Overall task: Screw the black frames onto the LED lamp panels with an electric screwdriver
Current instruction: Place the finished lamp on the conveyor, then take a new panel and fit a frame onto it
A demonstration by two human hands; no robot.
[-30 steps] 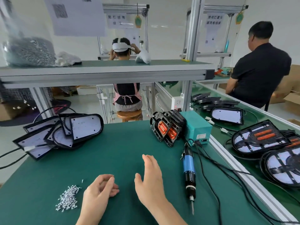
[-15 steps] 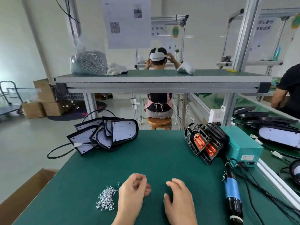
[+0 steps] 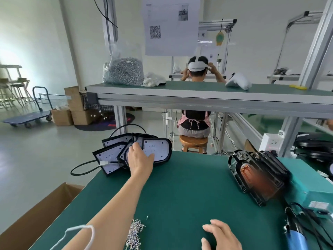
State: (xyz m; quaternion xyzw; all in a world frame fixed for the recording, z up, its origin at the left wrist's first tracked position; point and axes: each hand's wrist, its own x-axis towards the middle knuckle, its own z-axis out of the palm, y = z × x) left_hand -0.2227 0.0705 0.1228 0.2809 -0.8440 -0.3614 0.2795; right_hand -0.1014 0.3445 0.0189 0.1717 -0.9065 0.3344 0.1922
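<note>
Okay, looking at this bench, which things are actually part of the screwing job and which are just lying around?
Part of the job:
LED panels, which the left hand is reaching onto
black frames
loose screws
electric screwdriver

Just lying about:
bag of screws on the shelf, spare stock
white cloth
headset
cardboard box

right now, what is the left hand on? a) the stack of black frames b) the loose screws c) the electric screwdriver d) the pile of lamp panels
d: the left hand is stretched out onto the pile of lamp panels at the far left of the table, while the loose screws, black frames and screwdriver lie untouched and the right hand rests flat on the mat.
</note>
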